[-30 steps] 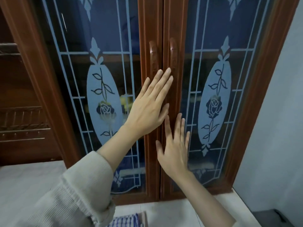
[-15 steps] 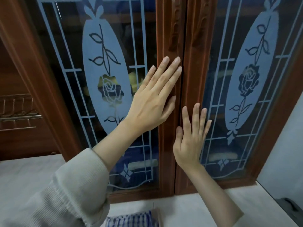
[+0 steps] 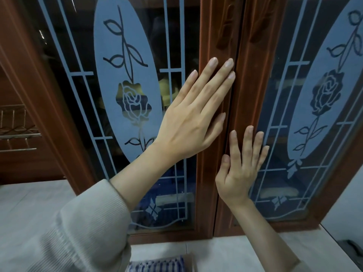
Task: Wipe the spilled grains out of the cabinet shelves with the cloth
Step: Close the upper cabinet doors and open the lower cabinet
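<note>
Pale tiled countertop (image 3: 29,203) runs along the foot of a reddish-brown wooden cabinet (image 3: 45,91), and at the far left a wire rack (image 3: 15,132) sits in an open bay beside it. Moving right, a ribbed cream sleeve (image 3: 88,222) comes up from the lower left corner. Behind it is the left door (image 3: 208,173), glazed with dark glass that carries a frosted oval and a rose; something yellow (image 3: 167,91) shows dimly through the pane. Down at the bottom edge, on the counter in front of this door, lies the blue-and-white checked cloth (image 3: 157,265), only partly in view and touched by neither hand. The left hand (image 3: 194,118) is laid flat against the left door's wooden upright, fingers straight and close together, tips up by the seam where the two doors meet. Two carved handles (image 3: 225,22) stand above, one on each side of that seam. Just right and lower, the right hand (image 3: 241,167) presses flat too, fingers straight and slightly spread over the right door (image 3: 247,85) and the edge of its glass. Both doors look closed. A pale wall (image 3: 345,209) finishes the right side.
</note>
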The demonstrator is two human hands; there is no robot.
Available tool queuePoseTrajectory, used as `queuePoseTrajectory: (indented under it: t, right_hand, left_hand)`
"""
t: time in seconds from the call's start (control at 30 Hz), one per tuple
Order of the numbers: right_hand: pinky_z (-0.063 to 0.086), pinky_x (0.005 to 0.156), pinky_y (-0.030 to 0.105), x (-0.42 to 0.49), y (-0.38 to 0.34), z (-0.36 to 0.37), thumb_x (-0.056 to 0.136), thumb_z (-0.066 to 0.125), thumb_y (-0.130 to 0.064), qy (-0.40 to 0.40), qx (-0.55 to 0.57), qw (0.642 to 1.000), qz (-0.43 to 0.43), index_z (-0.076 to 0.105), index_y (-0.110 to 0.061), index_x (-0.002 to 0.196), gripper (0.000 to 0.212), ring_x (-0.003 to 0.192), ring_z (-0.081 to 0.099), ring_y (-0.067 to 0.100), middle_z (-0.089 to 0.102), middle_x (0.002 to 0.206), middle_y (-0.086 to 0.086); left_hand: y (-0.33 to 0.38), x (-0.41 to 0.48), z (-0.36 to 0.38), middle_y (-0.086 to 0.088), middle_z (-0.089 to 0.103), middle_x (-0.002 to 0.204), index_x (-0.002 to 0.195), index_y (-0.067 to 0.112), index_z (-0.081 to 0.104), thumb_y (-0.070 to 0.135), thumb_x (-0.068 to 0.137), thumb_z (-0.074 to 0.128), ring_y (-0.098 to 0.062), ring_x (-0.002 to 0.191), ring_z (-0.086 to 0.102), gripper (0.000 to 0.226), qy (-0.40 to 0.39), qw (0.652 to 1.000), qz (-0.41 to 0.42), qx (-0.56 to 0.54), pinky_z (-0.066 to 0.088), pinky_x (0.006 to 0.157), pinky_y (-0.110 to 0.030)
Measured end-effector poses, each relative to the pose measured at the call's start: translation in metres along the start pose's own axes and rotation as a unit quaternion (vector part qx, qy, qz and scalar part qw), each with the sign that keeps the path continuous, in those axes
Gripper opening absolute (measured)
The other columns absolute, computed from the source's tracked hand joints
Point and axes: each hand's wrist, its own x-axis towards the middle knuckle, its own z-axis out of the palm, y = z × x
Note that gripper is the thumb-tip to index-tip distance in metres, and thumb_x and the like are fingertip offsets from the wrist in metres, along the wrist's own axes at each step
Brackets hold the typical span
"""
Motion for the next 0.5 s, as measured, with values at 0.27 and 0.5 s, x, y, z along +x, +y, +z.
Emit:
queuePoseTrajectory:
  t: [0.27, 0.5]
  right_hand:
    - [0.003, 0.118, 0.045, -0.001, 0.001, 0.0, 0.103, 0.021, -0.029, 0.004, -0.001, 1.0, 0.002, 0.01, -0.032, 0.15, 0.048, 0.146, 0.001, 0.016, -0.001, 0.158, -0.012]
    - [0.001, 0.118, 0.046, 0.001, -0.005, -0.012, 0.102, 0.024, -0.029, -0.043, 0.017, 0.999, 0.027, 0.008, -0.032, 0.15, 0.05, 0.146, -0.001, 0.018, -0.004, 0.158, -0.011]
  left_hand:
    - [0.002, -0.001, 0.002, -0.021, 0.039, 0.144, 0.138, -0.004, 0.039, 0.018, 0.091, 0.05, -0.035, 0.136, 0.028, 0.053, -0.011, 0.999, 0.006, 0.033, 0.013, 0.116, -0.04]
    - [0.008, -0.015, 0.004, -0.019, 0.036, 0.147, 0.14, -0.001, 0.037, 0.016, 0.089, 0.052, -0.033, 0.138, 0.023, 0.055, -0.026, 0.998, -0.003, 0.057, 0.011, 0.116, -0.044]
